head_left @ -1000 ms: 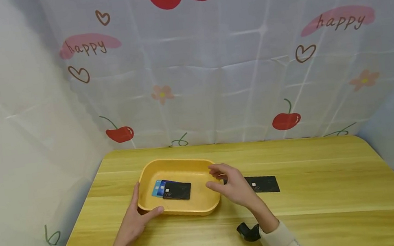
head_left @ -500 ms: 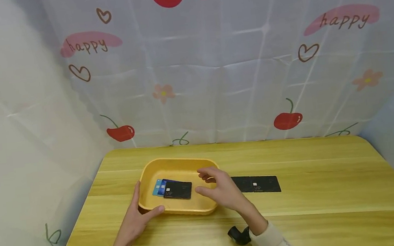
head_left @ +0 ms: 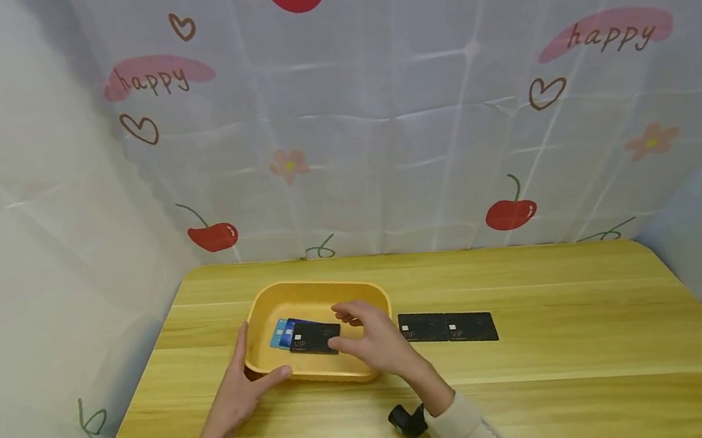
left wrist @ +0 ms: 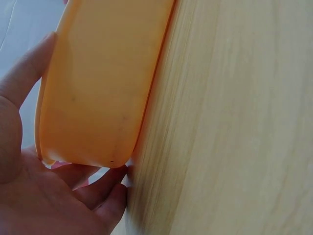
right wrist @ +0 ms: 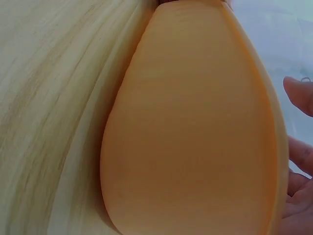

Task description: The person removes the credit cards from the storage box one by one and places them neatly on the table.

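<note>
A yellow tray (head_left: 360, 291) sits on the wooden table (head_left: 573, 367), left of centre. Inside lie a blue card (head_left: 280, 334) and, partly over it, a black VIP card (head_left: 309, 339). My left hand (head_left: 243, 386) rests against the tray's near left corner, thumb along the front wall and fingers up the left side; the left wrist view shows the palm (left wrist: 44, 196) cupping the tray (left wrist: 98, 83). My right hand (head_left: 365, 338) hovers over the tray's right part, fingers relaxed beside the black card's right edge, holding nothing. Two more black cards (head_left: 448, 327) lie side by side right of the tray.
A cherry-print cloth (head_left: 380, 135) walls in the table at the back and both sides. Bare wood (head_left: 596, 291) stretches right of the cards and along the near edge. Black wrist-camera mounts (head_left: 405, 420) sit below each forearm.
My right hand has moved left from above the cards on the table to over the tray, uncovering the second black card. The left hand and the tray have stayed put.
</note>
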A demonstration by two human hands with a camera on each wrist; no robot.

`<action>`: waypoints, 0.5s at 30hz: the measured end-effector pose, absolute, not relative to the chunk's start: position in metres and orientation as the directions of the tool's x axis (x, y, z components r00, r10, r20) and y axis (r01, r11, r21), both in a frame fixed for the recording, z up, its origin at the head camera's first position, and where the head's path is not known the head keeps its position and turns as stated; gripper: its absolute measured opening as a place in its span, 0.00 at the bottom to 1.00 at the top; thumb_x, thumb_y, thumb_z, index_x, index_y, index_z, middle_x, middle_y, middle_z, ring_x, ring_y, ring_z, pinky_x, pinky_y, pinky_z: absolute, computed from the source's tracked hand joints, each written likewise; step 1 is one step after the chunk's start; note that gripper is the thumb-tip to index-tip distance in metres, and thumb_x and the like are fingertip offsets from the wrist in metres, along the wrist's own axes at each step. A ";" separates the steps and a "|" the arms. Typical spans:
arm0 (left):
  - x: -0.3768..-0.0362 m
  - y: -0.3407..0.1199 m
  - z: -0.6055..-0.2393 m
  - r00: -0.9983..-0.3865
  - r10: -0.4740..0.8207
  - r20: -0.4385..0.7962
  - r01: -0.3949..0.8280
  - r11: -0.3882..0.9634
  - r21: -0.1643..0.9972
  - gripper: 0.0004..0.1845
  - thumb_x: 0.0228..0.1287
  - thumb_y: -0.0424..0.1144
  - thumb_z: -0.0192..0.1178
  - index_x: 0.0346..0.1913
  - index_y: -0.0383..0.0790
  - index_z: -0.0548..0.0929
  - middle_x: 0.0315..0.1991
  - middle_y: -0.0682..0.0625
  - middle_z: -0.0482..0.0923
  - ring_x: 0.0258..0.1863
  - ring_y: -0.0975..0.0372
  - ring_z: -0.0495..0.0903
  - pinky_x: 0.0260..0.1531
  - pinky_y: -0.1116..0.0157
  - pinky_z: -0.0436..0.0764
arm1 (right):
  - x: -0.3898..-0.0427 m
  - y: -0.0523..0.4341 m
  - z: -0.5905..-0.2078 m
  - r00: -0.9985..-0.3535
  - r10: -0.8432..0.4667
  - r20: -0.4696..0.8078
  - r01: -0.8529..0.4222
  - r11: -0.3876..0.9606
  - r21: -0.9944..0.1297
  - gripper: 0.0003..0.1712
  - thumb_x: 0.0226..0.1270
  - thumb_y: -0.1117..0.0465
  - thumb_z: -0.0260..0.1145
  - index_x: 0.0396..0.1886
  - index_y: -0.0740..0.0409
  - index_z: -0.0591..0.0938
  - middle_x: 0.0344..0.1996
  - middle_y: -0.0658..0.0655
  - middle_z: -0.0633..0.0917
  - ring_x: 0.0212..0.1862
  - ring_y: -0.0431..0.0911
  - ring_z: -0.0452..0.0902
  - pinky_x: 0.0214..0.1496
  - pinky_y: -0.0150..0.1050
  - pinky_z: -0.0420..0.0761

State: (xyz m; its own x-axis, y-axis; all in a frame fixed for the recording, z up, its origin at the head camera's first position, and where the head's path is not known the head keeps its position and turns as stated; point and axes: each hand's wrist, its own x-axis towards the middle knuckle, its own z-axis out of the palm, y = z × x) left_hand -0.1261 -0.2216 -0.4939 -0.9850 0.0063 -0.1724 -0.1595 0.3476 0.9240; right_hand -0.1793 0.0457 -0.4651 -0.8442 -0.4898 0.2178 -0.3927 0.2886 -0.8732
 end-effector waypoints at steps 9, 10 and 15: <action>-0.126 -0.222 -0.492 -0.983 0.004 -0.184 -0.170 0.360 0.917 0.62 0.60 0.49 0.71 0.79 0.54 0.30 0.79 0.38 0.33 0.75 0.43 0.40 0.69 0.40 0.47 | -0.183 0.038 -0.467 -0.836 -0.511 0.201 -0.423 0.366 -0.829 0.31 0.65 0.54 0.71 0.64 0.64 0.76 0.56 0.64 0.79 0.56 0.60 0.75 0.58 0.57 0.74; -0.126 -0.223 -0.492 -0.982 0.003 -0.186 -0.172 0.361 0.916 0.62 0.60 0.49 0.71 0.79 0.54 0.30 0.79 0.38 0.33 0.76 0.43 0.40 0.69 0.40 0.47 | -0.184 0.036 -0.467 -0.834 -0.514 0.200 -0.427 0.373 -0.823 0.31 0.65 0.54 0.71 0.64 0.64 0.76 0.56 0.65 0.79 0.56 0.59 0.75 0.57 0.57 0.74; -0.126 -0.222 -0.493 -0.981 0.004 -0.192 -0.177 0.367 0.913 0.62 0.60 0.49 0.71 0.79 0.53 0.30 0.79 0.38 0.33 0.76 0.43 0.39 0.69 0.39 0.46 | -0.183 0.030 -0.464 -0.832 -0.523 0.187 -0.435 0.404 -0.805 0.31 0.65 0.54 0.71 0.64 0.63 0.76 0.55 0.62 0.80 0.55 0.57 0.75 0.56 0.54 0.76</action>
